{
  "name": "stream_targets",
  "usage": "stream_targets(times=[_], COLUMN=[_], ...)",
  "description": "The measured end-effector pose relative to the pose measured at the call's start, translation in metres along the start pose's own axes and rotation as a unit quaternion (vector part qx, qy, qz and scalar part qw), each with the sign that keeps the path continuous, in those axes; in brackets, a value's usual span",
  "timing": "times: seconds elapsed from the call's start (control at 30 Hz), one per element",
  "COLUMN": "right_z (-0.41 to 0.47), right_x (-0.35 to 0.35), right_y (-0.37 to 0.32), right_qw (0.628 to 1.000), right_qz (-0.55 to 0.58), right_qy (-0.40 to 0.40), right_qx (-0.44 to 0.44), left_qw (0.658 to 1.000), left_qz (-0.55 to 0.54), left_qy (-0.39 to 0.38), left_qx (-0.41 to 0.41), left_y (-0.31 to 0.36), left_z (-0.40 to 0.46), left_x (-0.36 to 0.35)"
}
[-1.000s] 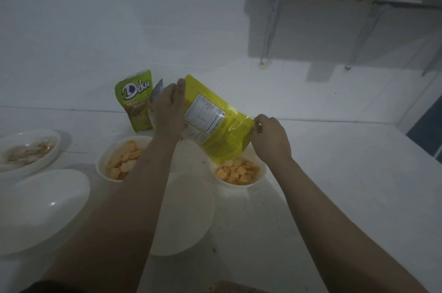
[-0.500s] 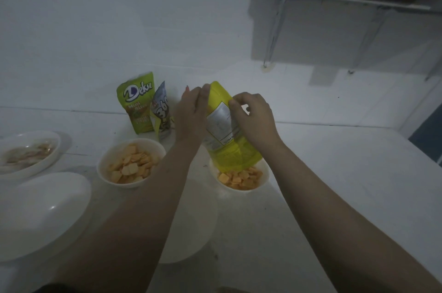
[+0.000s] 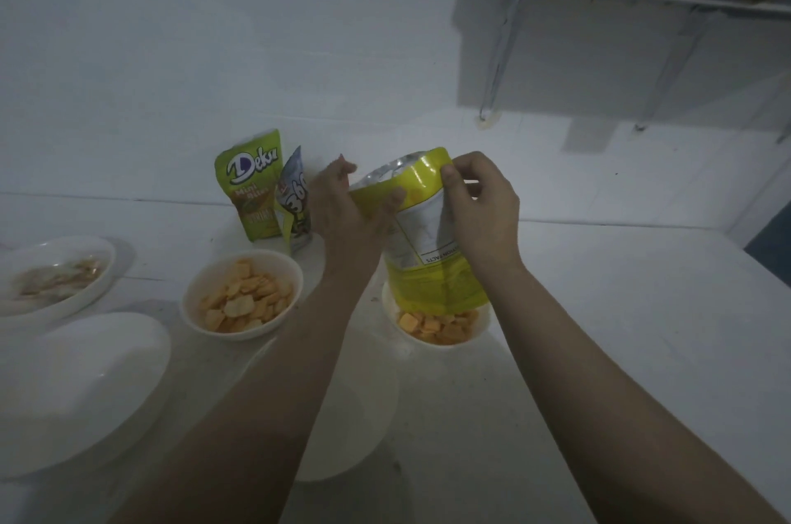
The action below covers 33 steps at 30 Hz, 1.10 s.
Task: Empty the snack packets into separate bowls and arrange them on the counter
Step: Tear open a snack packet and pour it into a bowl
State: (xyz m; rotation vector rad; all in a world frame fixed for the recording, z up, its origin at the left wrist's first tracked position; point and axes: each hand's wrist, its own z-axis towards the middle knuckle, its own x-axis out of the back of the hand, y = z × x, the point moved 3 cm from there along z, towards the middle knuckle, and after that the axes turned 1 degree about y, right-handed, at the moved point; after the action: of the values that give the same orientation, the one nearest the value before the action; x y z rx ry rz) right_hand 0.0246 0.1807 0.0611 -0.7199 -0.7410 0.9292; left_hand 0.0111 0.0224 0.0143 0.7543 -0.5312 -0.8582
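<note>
Three snack packets (image 3: 428,232), five bowls (image 3: 242,294), two hands (image 3: 479,215) on one.

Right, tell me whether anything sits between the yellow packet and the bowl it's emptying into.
Nothing visible does. Both hands, left hand and right hand, hold the yellow packet right above the bowl, whose orange snacks show just under the packet's lower edge. The other bowls and packets stand off to the left.
</note>
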Motion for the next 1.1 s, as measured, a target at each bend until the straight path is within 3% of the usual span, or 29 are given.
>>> stream_targets(times=[0.1, 0.2, 0.3, 0.37, 0.73, 0.87, 1.1], right_z=[-0.002, -0.004, -0.006, -0.007, -0.036, -0.035, -0.033], right_x=[0.011, 0.017, 0.021, 0.025, 0.050, 0.047, 0.052], right_y=[0.003, 0.005, 0.008, 0.010, 0.038, 0.033, 0.029], right_qw=[1.000, 0.999, 0.998, 0.998, 0.982, 0.983, 0.983], right_qz=[0.015, 0.030, 0.041, 0.048, 0.088, 0.113, 0.125], right_qy=[0.013, 0.023, 0.027, 0.031, 0.107, 0.046, 0.053], right_qx=[-0.008, -0.016, -0.025, -0.033, -0.125, -0.140, -0.125], left_qw=[0.978, 0.943, 0.910, 0.899, 0.917, 0.919, 0.924], left_qz=[-0.157, -0.267, -0.301, -0.317, -0.315, -0.301, -0.288], left_qy=[-0.056, -0.114, -0.183, -0.187, -0.207, -0.227, -0.229], left_qx=[0.123, 0.159, 0.218, 0.239, 0.135, 0.113, 0.104], left_y=[-0.015, -0.021, -0.018, -0.015, 0.012, 0.020, 0.019], left_z=[-0.014, -0.016, -0.021, -0.020, 0.001, 0.002, 0.004], left_x=[-0.010, -0.016, -0.024, -0.025, -0.034, -0.039, -0.036])
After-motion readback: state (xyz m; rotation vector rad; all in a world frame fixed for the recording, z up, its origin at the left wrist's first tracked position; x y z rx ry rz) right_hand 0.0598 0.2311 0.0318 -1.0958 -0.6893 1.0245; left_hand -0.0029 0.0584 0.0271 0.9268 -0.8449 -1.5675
